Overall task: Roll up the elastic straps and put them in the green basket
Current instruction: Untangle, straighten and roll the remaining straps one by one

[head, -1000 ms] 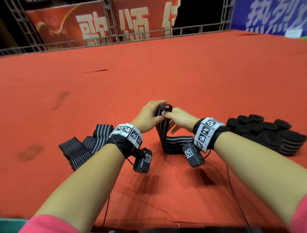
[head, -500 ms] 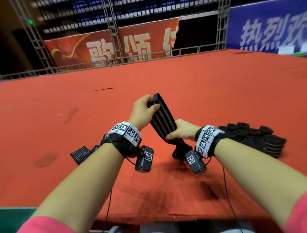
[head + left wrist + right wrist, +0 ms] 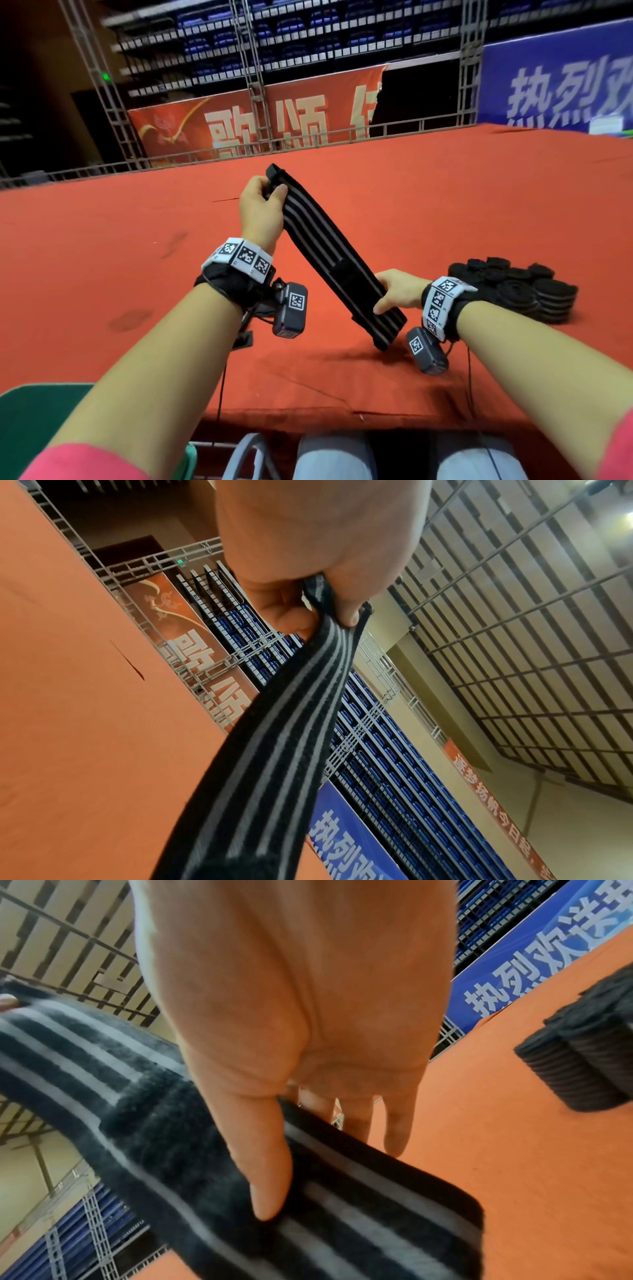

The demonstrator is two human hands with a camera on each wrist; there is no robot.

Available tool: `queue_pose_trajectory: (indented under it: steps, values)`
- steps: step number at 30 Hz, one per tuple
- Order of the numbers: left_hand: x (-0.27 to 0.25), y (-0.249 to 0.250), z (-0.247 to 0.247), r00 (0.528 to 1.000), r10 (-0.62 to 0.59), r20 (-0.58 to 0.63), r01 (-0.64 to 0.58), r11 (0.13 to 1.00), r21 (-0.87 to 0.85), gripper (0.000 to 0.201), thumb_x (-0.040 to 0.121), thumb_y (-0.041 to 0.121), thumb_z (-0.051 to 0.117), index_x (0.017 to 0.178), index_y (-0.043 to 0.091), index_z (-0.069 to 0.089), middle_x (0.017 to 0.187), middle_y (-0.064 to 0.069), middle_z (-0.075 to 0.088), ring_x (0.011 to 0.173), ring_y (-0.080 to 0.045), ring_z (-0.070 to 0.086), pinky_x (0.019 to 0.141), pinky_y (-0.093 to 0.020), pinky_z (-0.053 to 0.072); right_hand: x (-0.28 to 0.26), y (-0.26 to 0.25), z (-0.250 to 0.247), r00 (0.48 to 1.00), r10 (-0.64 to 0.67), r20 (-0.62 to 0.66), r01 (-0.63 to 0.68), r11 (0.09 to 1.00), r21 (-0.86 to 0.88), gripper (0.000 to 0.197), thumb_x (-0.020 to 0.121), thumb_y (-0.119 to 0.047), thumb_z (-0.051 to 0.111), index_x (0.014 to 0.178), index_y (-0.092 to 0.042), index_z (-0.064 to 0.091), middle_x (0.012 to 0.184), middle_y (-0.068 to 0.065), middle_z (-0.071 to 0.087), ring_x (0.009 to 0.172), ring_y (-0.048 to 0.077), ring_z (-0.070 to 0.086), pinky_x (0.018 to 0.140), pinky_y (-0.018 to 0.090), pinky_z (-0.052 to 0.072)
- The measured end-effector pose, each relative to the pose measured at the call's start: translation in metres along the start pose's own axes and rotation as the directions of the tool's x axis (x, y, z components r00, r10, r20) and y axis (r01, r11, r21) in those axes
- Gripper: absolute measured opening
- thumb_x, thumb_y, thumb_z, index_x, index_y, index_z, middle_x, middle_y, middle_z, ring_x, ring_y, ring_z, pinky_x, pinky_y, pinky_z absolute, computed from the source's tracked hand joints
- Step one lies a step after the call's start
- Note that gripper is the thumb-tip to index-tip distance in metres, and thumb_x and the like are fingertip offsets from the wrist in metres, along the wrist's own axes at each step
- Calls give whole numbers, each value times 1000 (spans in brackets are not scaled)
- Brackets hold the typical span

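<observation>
At far left a green basket (image 3: 30, 421) edge shows below the desk (image 3: 102, 274), the left hand (image 3: 258, 209) pinches the raised end of 1 unrolled strap (image 3: 329, 260), the right hand (image 3: 397, 291) pinches its lower end, and rolled straps (image 3: 520, 287) sit right, still unbasketed.

arena hall — tiered blue seats (image 3: 308, 31) | banners (image 3: 260, 126) — trusses (image 3: 253, 68)

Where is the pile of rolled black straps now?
In the head view, the pile of rolled black straps lies on the red table, just beyond the right hand.
</observation>
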State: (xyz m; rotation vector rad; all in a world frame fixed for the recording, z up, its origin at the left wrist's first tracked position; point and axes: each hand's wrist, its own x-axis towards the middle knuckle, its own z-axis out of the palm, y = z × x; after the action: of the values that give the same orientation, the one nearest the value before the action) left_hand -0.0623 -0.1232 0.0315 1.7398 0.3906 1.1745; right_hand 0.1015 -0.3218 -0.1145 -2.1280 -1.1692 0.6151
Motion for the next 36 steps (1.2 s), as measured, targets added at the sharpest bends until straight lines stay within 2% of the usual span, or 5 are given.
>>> queue_pose_trajectory:
  steps: [11,19,25,31,36]
  values:
    - [-12,-35,-42,988,-127,-91,134,988,73,15,95,17,56,81,22,52,79,-3,58,72,-22,55,64,-41,48,-27,8,6,967,105,-232,-146,975,-166,4,88,-12,63,89,-8,64,84,7,63,80,24,60,69,31,46]
    - [-44,-108,-62,960,-241,141,179,919,350,19,88,-8,58,98,8,60,83,-5,57,75,-16,51,67,-23,37,-47,26,1,882,197,-428,-260,961,-93,6,89,-8,50,92,-13,46,89,16,58,67,41,67,47,46,58]
    - [-80,-178,-80,886,-443,137,354,836,419,21,84,-14,61,76,6,63,64,-13,59,42,-13,52,39,-19,43,-50,44,25,922,125,-368,-232,936,-264,16,81,-13,61,82,-21,47,81,4,63,79,31,60,76,42,52]
    - [-86,-245,-107,865,-497,66,366,717,593,16,72,-4,68,65,11,65,70,-11,68,69,-25,64,75,-52,60,-51,48,52,977,107,-182,-178,882,-436,18,76,-12,64,76,-25,51,86,-5,54,85,24,56,77,36,49]
    - [-103,-208,-103,873,-484,61,278,597,752,11,80,4,68,75,12,71,86,-13,72,88,-31,67,80,-35,53,-53,46,59,986,154,-61,-164,869,-467,27,65,-27,83,72,-22,58,82,-4,53,72,19,56,68,35,51]
